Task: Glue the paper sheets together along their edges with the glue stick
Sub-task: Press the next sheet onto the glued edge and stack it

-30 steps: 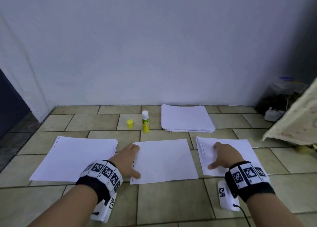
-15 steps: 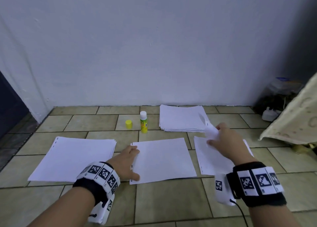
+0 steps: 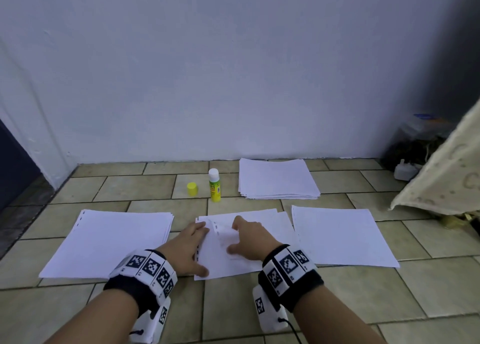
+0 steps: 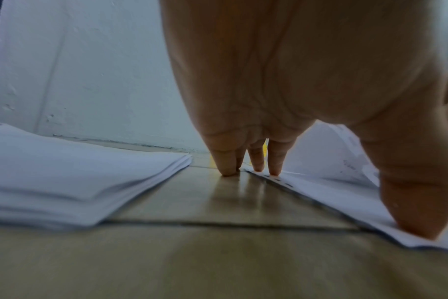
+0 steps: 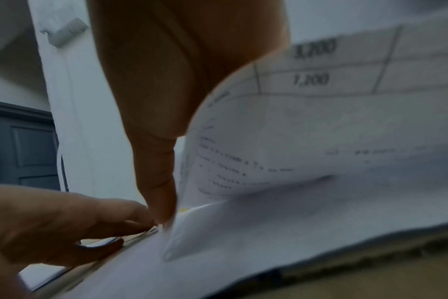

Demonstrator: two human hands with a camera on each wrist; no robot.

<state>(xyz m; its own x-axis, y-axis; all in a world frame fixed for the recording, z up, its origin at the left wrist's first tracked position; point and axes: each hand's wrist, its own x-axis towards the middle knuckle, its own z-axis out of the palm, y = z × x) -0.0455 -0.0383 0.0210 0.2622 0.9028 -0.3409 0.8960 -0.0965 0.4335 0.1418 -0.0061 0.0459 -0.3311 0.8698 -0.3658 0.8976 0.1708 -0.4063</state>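
A green-and-yellow glue stick [image 3: 215,185] stands uncapped on the tiled floor, its yellow cap [image 3: 192,189] to its left. A white middle sheet [image 3: 233,268] lies in front of me. My left hand [image 3: 193,247] presses its punched left edge with straight fingers [image 4: 274,161] and thumb [image 4: 417,212]. My right hand [image 3: 245,239] holds a second printed sheet [image 5: 294,141] just over the middle sheet, curled up under the palm, one finger [image 5: 156,172] pointing down at its edge.
A paper stack [image 3: 109,242] lies left and a paper pile [image 3: 342,234] right of the middle sheet. Another stack [image 3: 278,178] sits by the wall behind. A cloth [image 3: 446,177] and clutter [image 3: 407,172] fill the right corner.
My right hand lifted a sheet off the right pile and carried it left over the middle sheet. The left hand stayed on the middle sheet's left edge.
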